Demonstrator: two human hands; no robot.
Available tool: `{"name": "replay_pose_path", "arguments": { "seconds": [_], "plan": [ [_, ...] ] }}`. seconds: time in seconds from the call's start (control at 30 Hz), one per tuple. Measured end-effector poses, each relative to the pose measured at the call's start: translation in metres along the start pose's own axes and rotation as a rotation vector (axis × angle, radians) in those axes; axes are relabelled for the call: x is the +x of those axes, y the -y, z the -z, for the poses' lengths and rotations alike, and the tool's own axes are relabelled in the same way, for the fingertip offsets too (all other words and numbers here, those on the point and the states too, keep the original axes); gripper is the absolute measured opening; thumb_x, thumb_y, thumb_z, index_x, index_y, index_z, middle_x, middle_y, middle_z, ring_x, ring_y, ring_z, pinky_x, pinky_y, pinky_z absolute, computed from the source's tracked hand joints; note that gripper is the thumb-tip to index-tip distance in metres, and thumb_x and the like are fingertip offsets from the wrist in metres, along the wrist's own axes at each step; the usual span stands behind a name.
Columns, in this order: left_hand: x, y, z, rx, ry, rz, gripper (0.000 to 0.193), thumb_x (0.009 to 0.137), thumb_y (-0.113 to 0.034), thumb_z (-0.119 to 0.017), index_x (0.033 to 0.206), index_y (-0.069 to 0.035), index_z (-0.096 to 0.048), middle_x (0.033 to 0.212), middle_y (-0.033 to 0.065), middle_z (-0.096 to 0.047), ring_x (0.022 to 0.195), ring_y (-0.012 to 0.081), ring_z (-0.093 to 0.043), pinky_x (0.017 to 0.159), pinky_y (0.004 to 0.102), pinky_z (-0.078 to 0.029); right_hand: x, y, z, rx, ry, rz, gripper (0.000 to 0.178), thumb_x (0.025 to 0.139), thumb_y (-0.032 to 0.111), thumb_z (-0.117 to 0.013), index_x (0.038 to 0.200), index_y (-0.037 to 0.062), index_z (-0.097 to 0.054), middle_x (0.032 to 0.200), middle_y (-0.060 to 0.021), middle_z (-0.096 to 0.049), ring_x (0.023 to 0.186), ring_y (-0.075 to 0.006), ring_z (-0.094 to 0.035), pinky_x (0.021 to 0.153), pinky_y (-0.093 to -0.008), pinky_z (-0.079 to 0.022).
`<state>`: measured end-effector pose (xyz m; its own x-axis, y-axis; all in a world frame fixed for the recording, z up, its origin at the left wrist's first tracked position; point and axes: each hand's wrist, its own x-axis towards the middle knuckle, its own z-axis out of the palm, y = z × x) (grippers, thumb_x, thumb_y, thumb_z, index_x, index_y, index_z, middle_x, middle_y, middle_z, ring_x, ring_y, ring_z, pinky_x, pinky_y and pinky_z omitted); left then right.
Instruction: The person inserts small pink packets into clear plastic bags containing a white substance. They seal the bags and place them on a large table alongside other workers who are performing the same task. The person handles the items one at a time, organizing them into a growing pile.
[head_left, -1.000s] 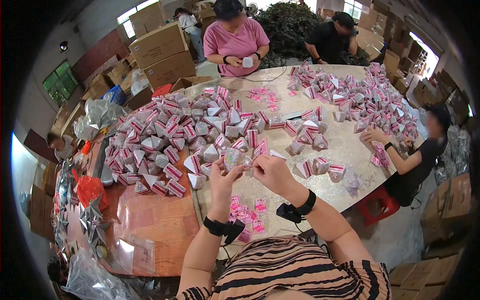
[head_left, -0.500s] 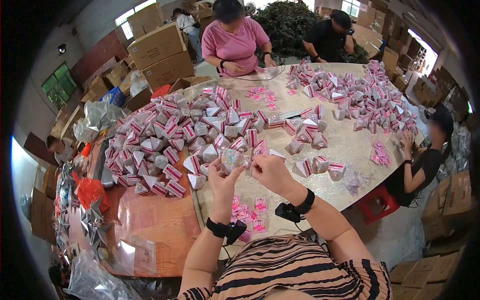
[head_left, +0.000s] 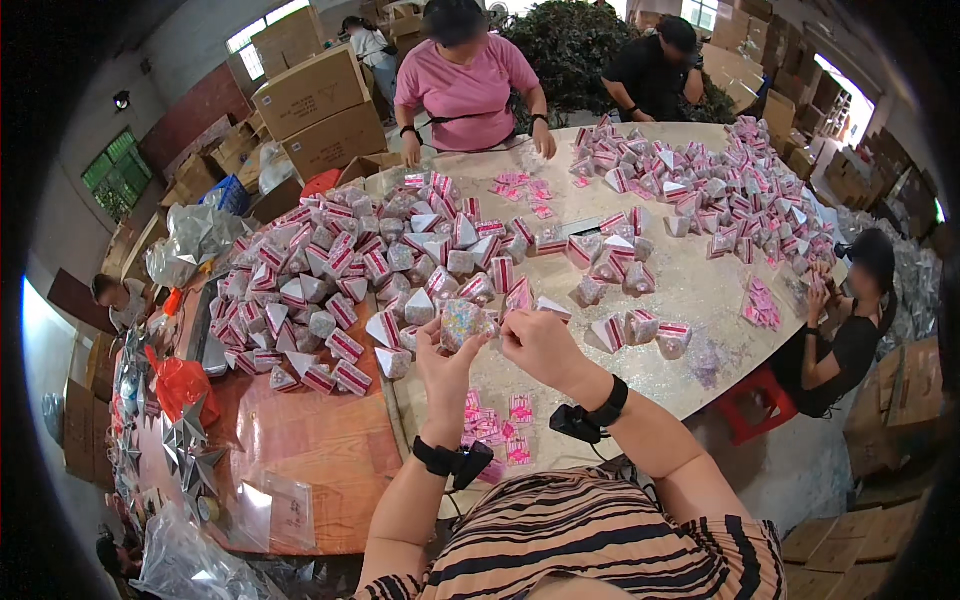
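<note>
Carefully, the left hand (head_left: 447, 375) holds one glittery ornament (head_left: 462, 323), pinching it between the thumb and the fingers. This ornament is raised above the near part of the pale table (head_left: 585, 460), in front of the person's body. The right hand (head_left: 543, 345) is just beside it, at its right end, with the fingers bent inward. The fingertips of this hand are partly hidden, so I cannot tell if they pinch something small. Each wrist wears a black band with a small dark device.

Between the forearms, pink printed cards (head_left: 485, 425) lie scattered on the table. Right of the right hand there is a small group of ornaments (head_left: 640, 331) with pink and white cards. Beyond the left hand spreads a big heap of such ornaments (head_left: 350, 260), and another heap (head_left: 700, 190) covers the far right side.

At the left, on a reddish wooden board (head_left: 340, 440), lies a clear plastic bag (head_left: 275, 512). Silver stars (head_left: 188, 445) and a red bag (head_left: 182, 388) are near its left edge. Across the table stands a co-worker in a pink shirt (head_left: 467, 90); a co-worker in black (head_left: 850, 350) sits at the right, on a red stool (head_left: 757, 415).
</note>
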<state>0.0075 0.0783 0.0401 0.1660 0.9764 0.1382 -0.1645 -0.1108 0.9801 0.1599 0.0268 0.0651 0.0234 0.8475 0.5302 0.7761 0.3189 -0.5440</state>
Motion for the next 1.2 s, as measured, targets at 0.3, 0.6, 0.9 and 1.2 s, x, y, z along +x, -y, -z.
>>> {"name": "replay_pose_path", "arguments": {
  "seconds": [0.3, 0.6, 0.9, 1.2],
  "plan": [
    [-0.002, 0.001, -0.001, -0.045, -0.016, 0.076, 0.052, 0.074, -0.006, -0.074, 0.113, 0.007, -0.043, 0.102, 0.0129, -0.053, 0.081, 0.0158, -0.061, 0.064, 0.0238, -0.052, 0.001, 0.001, 0.002, 0.006, -0.001, -0.005, 0.009, 0.071, 0.007, -0.061, 0.071, 0.0003, -0.054, 0.067, -0.0139, -0.057, 0.062, -0.0314, -0.058, 0.058, -0.0386, -0.046],
    [-0.003, 0.001, -0.002, -0.076, -0.014, 0.052, 0.051, 0.073, -0.007, -0.074, 0.112, 0.006, -0.044, 0.101, 0.0128, -0.053, 0.080, 0.0148, -0.059, 0.065, 0.0235, -0.051, 0.002, 0.002, 0.002, 0.047, 0.046, -0.057, 0.011, 0.071, 0.008, -0.059, 0.069, -0.0007, -0.053, 0.068, -0.0180, -0.056, 0.069, -0.0357, -0.057, 0.064, -0.0436, -0.045],
    [-0.006, 0.002, -0.002, 0.108, -0.010, -0.051, 0.054, 0.070, -0.008, -0.078, 0.111, 0.004, -0.046, 0.100, 0.0106, -0.053, 0.081, 0.0142, -0.057, 0.068, 0.0252, -0.049, -0.001, -0.002, -0.006, -0.012, 0.009, -0.036, 0.009, 0.071, 0.007, -0.062, 0.073, -0.0008, -0.057, 0.067, -0.0154, -0.058, 0.062, -0.0321, -0.058, 0.058, -0.0385, -0.046],
    [-0.012, -0.015, -0.001, -0.071, 0.020, 0.144, 0.048, 0.073, -0.006, -0.074, 0.111, 0.003, -0.045, 0.100, 0.0112, -0.056, 0.083, 0.0150, -0.059, 0.069, 0.0248, -0.051, -0.003, -0.009, 0.017, 0.597, 0.265, -0.381, 0.010, 0.080, 0.009, -0.065, 0.082, 0.0003, -0.062, 0.066, -0.0025, -0.060, 0.053, -0.0097, -0.056, 0.045, -0.0238, -0.044]
  ]
}}
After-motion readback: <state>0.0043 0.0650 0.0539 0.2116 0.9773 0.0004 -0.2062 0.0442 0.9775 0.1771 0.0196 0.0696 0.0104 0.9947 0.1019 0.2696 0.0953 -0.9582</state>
